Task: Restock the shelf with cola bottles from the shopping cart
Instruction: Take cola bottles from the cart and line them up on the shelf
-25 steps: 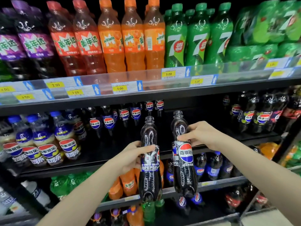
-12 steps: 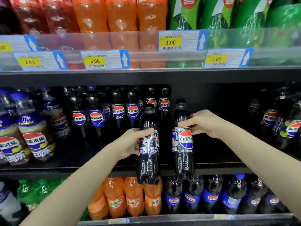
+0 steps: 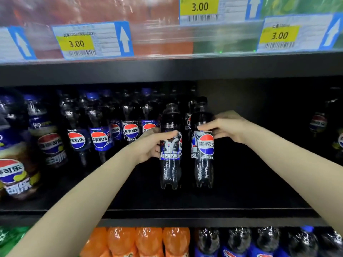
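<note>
Two cola bottles held upright over the dark middle shelf (image 3: 241, 182). The left hand (image 3: 154, 145) wraps its fingers around the label band of the left bottle (image 3: 170, 145); the right hand (image 3: 228, 127) grips the shoulder of the right bottle (image 3: 203, 145), fingers curled over the top of the label. Both bottles stand side by side, just apart, their bases at or just above the shelf floor; contact cannot be told. Full plastic bottles of this kind are likely fairly heavy, stiff under pressure, and smooth enough to slip, so a grip at the label or the narrowing shoulder appears soundest. A row of stocked bottles (image 3: 100, 138) fills the far left of the shelf, close beside the left hand. To the right and near front lies open dark shelf, giving room to set down. The upper shelf edge with price tags (image 3: 92, 40) overhangs, leaving limited clearance above the caps.
</note>
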